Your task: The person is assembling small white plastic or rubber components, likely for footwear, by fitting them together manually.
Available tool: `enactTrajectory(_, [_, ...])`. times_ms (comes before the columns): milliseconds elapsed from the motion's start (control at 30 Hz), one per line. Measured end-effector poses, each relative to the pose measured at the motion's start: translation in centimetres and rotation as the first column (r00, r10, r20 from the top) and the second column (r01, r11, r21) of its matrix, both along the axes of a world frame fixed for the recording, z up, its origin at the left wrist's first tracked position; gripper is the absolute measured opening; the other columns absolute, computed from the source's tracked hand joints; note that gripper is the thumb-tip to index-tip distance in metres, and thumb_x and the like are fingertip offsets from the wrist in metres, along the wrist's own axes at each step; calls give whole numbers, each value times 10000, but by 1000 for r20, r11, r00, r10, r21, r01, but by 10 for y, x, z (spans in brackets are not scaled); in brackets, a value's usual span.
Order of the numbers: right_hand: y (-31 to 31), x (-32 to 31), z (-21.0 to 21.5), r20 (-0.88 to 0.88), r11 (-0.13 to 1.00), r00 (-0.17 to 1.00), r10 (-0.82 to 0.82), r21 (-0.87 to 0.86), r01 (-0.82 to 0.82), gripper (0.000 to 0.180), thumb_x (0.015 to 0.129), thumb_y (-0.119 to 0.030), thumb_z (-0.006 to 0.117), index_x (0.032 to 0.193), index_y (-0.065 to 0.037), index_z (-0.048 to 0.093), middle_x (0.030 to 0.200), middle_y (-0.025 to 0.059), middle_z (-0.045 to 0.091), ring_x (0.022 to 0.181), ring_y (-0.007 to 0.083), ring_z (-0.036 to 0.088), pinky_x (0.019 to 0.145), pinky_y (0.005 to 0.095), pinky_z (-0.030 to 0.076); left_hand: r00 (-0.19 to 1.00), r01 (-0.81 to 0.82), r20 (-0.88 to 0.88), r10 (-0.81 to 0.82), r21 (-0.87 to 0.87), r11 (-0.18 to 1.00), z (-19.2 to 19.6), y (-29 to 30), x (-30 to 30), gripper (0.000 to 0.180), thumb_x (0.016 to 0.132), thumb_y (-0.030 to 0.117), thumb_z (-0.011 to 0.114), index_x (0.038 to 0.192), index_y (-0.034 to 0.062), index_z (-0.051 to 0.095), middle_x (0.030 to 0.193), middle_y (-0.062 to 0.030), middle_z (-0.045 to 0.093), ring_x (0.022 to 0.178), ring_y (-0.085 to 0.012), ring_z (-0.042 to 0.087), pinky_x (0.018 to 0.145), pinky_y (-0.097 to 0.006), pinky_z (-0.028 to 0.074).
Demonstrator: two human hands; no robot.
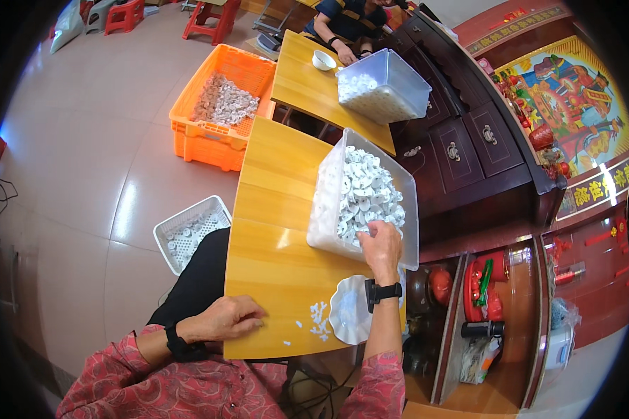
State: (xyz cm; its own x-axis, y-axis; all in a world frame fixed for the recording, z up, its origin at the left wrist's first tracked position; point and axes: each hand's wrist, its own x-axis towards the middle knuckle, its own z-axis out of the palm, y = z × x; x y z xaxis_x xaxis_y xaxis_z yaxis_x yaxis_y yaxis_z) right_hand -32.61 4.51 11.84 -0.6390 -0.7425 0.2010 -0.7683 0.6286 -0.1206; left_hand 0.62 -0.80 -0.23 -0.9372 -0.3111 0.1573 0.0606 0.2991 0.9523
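Observation:
A clear plastic bin (321, 216), heaped with small white plastic parts (370, 188), stands on the yellow wooden table (272, 195). My right hand (382, 248) reaches over the bin's near end, fingers drawn together on a white part at the heap's near edge. Its fingertips are partly hidden among the parts. At the table's near left edge my left hand (234, 315) rests loosely, holding nothing, fingers lying on the wood. Under my right forearm sits a white scalloped dish (351, 311). Several tiny white pieces (319, 322) lie scattered left of it.
An orange crate (206, 143) and a white basket (178, 241), both with parts inside, stand on the floor to the left. Beyond, a person works at a second table (300, 80) with another bin (388, 91) and a bowl (323, 61). A dark cabinet (461, 146) borders the right.

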Motion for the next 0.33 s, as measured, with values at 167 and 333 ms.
enactTrajectory(167, [3, 6, 2, 43, 998, 998, -55, -36, 56, 217, 753, -169, 762, 879, -30, 652, 909, 145, 621, 882, 344, 611, 772, 456, 481, 1000, 2, -5, -2, -21, 1000, 0, 1, 1, 232, 869, 159, 658, 1055, 21, 673, 958, -148, 664, 873, -295, 665, 771, -358, 531])
enactTrajectory(333, [25, 52, 3, 37, 855, 999, -11, -518, 29, 159, 795, -181, 734, 860, -62, 651, 903, 135, 619, 849, 294, 624, 753, 466, 483, 1000, -23, 11, 23, 94, 995, 5, 0, 3, 220, 877, 177, 646, 1038, 31, 676, 975, -165, 673, 882, -305, 672, 781, -374, 533])
